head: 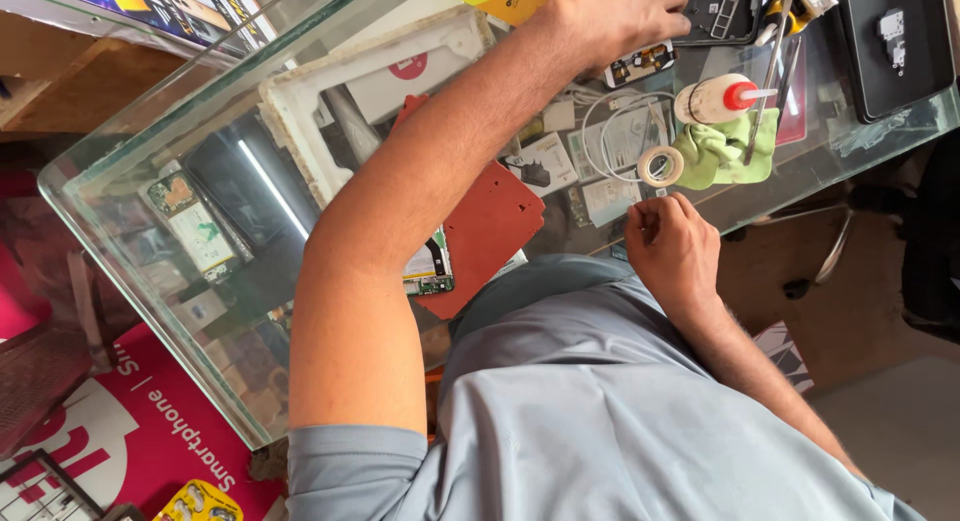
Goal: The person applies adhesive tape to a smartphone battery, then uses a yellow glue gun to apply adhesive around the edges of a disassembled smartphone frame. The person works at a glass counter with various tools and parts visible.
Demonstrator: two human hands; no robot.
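Note:
My left hand (610, 16) reaches across the glass table (150, 271) to its far side. Its fingertips touch a dark opened phone back (715, 11), just above a small circuit part (640, 66); what the palm covers is hidden. At the table's near edge my right hand (675, 246) has its fingers curled and pinched together, with nothing visible between them. A small roll of tape (660, 166) lies just beyond that hand. A white bottle with a red nozzle (715, 99) lies on a green cloth (725, 146).
A red mat (490, 226), a white frame (300, 111), a green circuit board (430, 271) and a white cable (610, 131) lie on or under the glass. Tools (775, 41) and a black tray (895, 41) sit at the far right. A chair base (830, 256) stands on the floor.

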